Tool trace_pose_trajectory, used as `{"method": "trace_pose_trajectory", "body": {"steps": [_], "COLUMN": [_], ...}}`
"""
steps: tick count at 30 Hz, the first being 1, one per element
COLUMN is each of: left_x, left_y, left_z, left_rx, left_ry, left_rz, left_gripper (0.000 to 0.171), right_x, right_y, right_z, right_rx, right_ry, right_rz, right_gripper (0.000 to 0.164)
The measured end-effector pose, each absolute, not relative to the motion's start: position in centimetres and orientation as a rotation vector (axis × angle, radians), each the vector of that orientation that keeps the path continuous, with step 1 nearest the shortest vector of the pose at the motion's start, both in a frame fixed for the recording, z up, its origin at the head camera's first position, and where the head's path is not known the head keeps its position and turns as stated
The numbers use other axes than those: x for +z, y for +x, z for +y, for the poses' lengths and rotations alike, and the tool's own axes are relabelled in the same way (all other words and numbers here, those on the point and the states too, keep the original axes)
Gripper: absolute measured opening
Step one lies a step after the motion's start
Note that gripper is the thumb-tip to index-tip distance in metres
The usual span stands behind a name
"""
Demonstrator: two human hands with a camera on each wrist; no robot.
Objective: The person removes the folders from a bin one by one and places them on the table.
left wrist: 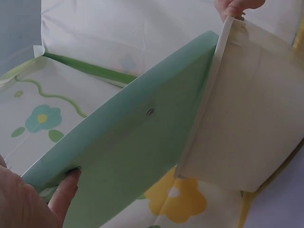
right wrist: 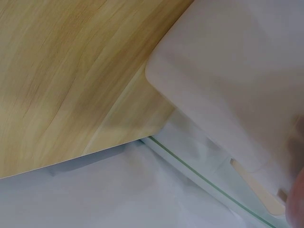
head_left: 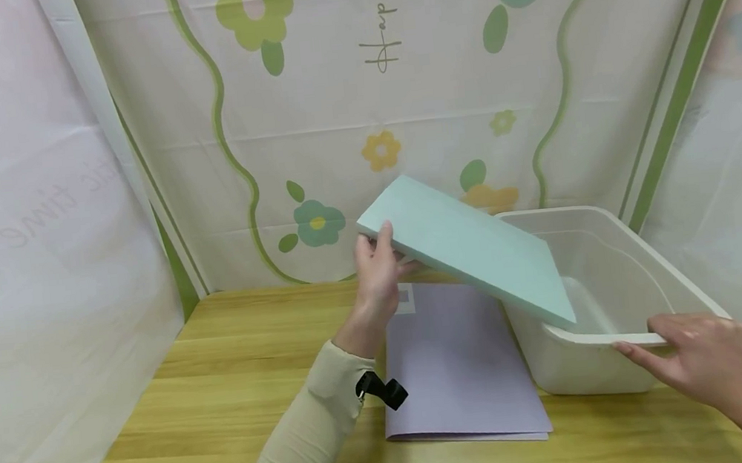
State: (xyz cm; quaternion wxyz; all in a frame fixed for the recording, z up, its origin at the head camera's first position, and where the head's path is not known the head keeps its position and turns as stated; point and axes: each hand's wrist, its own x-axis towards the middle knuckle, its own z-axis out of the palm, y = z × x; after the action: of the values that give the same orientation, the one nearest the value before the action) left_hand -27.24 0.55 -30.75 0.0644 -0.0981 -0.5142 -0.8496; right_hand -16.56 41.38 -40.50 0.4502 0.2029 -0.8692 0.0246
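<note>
A flat mint-green binder [head_left: 463, 249] is held up at a slant by my left hand [head_left: 376, 272], thumb along its near edge and fingers beneath. Its lower right end overlaps the rim of a white plastic bin [head_left: 587, 382]. In the left wrist view, the binder's underside [left wrist: 137, 156] shows a small metal-rimmed hole, and its far end meets the bin's rim [left wrist: 216, 71]. My right hand [head_left: 708, 355] grips the bin's near right rim, with the thumb outside. Under the raised binder, a lilac folder [head_left: 458, 365] lies on the table, partly covered in the head view.
The wooden table [head_left: 246, 392] runs left of the folder to a white side curtain [head_left: 41, 218]. Behind stands a flower-printed fabric wall [head_left: 332, 101]; another curtain [head_left: 729, 189] borders the bin's right side. A black wrist mount [head_left: 383, 390] sits on my left sleeve.
</note>
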Motion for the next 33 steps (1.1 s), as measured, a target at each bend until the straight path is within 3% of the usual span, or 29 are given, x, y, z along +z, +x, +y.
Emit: {"method": "trace_pose_trajectory", "body": {"steps": [33], "left_x": [-30.7], "left_y": [-28.1], "left_z": [-4.4], "left_rx": [-2.407], "left_ry": [-0.205], "left_rz": [-1.736], "left_gripper": [0.036], "right_x": [-40.9], "right_y": [-16.9], "right_z": [41.6], "right_rx": [0.057], "right_ry": [0.49], "right_rz": [-2.164], "right_gripper": [0.066]}}
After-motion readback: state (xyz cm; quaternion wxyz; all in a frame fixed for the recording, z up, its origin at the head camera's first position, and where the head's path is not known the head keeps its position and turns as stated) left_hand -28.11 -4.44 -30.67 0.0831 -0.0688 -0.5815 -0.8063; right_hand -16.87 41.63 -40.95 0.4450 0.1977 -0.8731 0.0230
